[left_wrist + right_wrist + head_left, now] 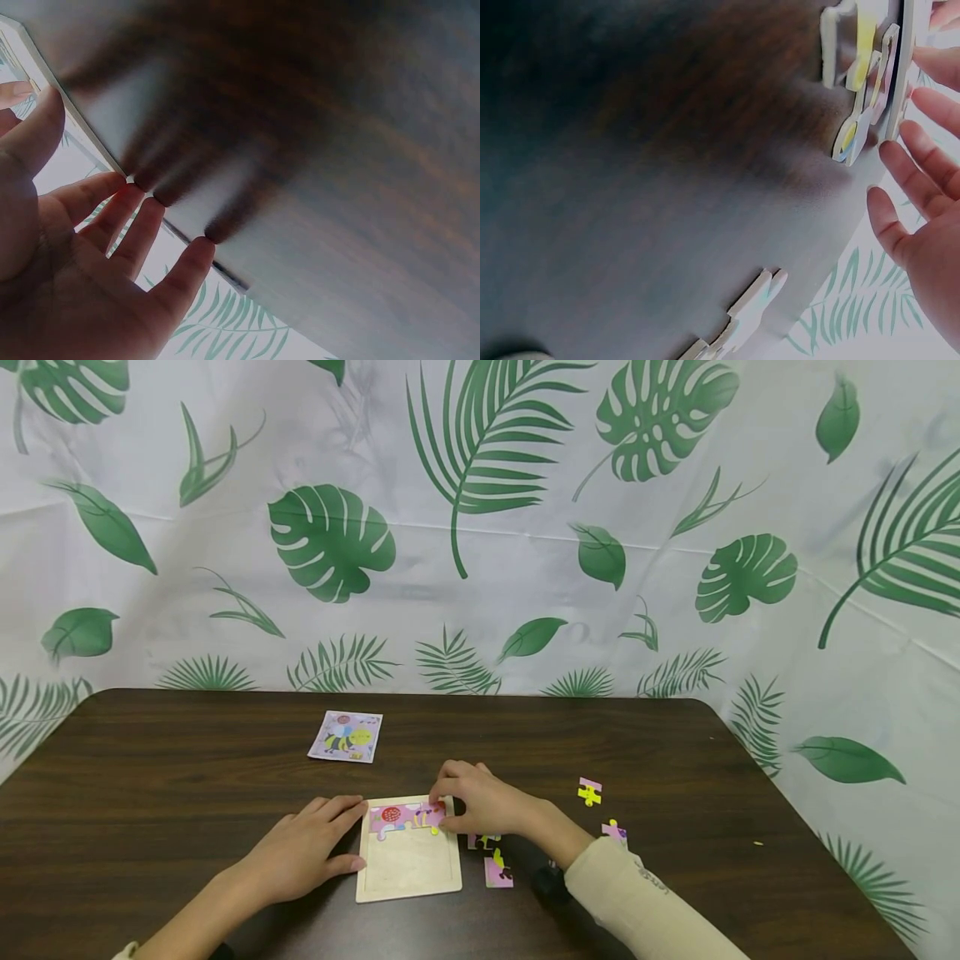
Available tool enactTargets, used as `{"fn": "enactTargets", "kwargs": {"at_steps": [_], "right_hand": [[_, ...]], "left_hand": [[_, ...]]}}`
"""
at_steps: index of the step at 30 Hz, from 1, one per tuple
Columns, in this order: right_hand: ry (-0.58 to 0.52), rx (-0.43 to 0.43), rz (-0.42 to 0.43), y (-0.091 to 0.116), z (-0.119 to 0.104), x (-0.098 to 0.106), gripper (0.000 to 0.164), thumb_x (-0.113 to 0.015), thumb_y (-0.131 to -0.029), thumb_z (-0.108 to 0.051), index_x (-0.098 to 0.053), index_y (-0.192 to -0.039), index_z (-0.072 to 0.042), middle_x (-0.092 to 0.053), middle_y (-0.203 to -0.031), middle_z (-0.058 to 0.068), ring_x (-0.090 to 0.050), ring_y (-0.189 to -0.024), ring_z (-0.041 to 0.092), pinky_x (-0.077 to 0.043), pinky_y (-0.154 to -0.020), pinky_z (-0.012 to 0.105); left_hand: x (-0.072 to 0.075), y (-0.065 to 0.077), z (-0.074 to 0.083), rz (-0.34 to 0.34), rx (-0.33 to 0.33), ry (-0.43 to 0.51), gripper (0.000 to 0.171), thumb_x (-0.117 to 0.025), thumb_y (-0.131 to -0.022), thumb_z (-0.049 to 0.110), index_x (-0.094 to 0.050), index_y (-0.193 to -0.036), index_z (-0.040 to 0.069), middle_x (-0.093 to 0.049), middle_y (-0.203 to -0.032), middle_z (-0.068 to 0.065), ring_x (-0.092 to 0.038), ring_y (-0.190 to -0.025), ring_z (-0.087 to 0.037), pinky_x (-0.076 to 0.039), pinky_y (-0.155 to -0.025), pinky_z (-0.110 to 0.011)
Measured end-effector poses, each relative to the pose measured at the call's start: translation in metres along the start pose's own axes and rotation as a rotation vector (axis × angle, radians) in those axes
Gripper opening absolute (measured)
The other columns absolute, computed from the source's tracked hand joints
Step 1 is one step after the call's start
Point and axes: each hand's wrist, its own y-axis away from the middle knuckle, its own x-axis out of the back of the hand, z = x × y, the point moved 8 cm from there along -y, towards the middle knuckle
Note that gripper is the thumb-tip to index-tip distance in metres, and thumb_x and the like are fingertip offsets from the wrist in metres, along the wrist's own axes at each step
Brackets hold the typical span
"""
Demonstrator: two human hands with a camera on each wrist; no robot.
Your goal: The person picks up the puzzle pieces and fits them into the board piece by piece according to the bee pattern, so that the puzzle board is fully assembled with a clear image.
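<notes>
A square wooden puzzle tray [408, 868] lies on the dark table, with joined pink puzzle pieces [392, 816] along its far side. My left hand [303, 847] rests by the tray's left edge, fingers extended; the left wrist view shows its spread fingertips [202, 244] at the table. At the tray's far right corner, my right hand [483, 802] pinches a pink and red puzzle piece [440, 808] between thumb and forefinger, partly hidden by the fingers. In the right wrist view the other fingers of the right hand [930, 180] hang loosely beside the tray's edge [901, 82].
Loose puzzle pieces lie right of the tray, including a pink and yellow one [498, 870], a yellow one [589, 792] and one by the right sleeve [615, 832]. A printed bee picture [347, 737] lies behind the tray. A leaf-patterned cloth [495, 610] hangs behind the table [187, 760].
</notes>
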Motion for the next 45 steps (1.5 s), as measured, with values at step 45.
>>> {"fn": "enactTargets", "kwargs": {"at_steps": [45], "right_hand": [[-0.191, 0.007, 0.001, 0.01, 0.007, 0.016, 0.027, -0.067, -0.083, -0.015, -0.064, -0.109, -0.007, -0.058, -0.105, 0.003, -0.053, -0.098, 0.018, -0.044, -0.086, 0.03]], "left_hand": [[0.002, 0.0, -0.001, -0.014, 0.01, 0.01, 0.065, -0.064, -0.081, 0.043, -0.048, -0.13, 0.004, -0.045, -0.132, -0.011, -0.043, -0.115, -0.03, -0.04, -0.081, -0.056]]}}
